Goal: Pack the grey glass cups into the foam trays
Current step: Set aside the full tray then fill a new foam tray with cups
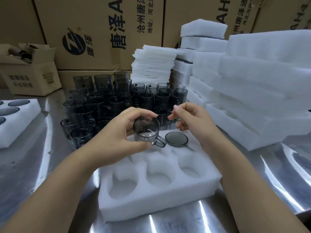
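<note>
My left hand (pixel 123 132) grips a grey glass cup (pixel 146 130) by its rim and side, with the handle pointing right, just above the far left of a white foam tray (pixel 156 199). Another grey cup (pixel 176 138) sits sunk in the tray's far right pocket, only its rim showing. The near row of round pockets holds nothing. My right hand (pixel 191 117) hovers above that seated cup, fingers apart and holding nothing. Behind the tray stands a crowd of several loose grey cups (pixel 107 105).
A second foam tray (pixel 25 125) with cups in it lies at the left. Tall stacks of foam trays (pixel 262 91) and thin foam sheets (pixel 153 64) rise at the right and back. Cardboard boxes (pixel 101 31) line the rear of the shiny metal table (pixel 286 179).
</note>
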